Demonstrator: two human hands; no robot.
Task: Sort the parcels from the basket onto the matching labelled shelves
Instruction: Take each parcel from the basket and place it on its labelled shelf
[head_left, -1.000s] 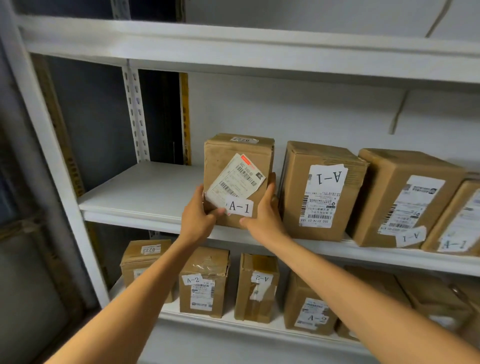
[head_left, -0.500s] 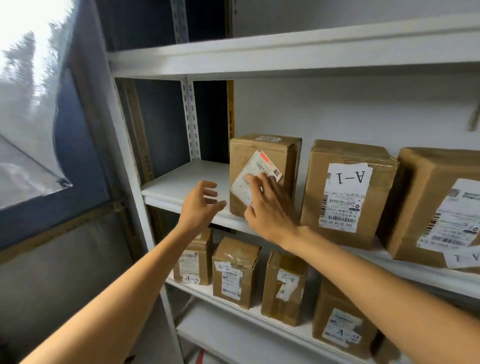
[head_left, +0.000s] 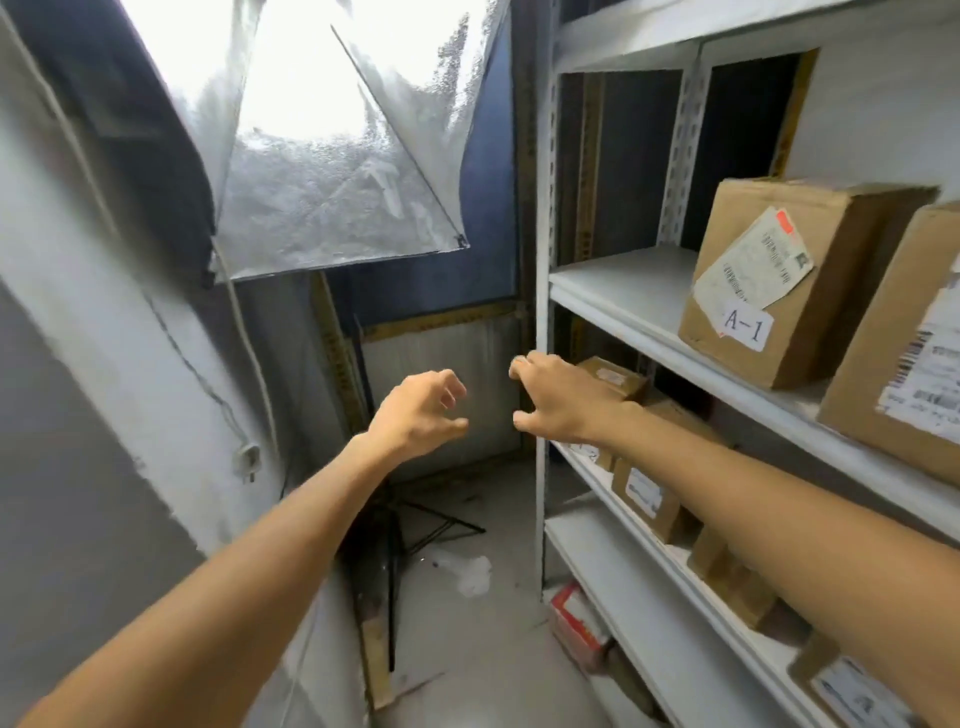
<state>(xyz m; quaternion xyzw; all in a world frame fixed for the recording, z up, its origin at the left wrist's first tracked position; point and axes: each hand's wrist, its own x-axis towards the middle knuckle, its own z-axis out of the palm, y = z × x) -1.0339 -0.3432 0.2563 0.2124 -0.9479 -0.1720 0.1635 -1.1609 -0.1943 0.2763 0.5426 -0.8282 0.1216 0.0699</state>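
The left hand (head_left: 415, 410) and right hand (head_left: 566, 400) hang empty, fingers loosely curled — both below and left of the A-1 parcel (head_left: 769, 291), well apart from it. That parcel stands upright on the white shelf (head_left: 623, 280), another parcel (head_left: 904, 353) just right of it.

The left hand (head_left: 415, 415) and right hand (head_left: 563, 400) end long, slender forearms (both bare right to the view's edge).

Blown-out glare up top: we're staring into a softbox (head_left: 306, 67).
Below we get soft, even light — labels smear on the right-edge parcel (head_left: 904, 353), and the shelving (head_left: 613, 306) bends at the borders.
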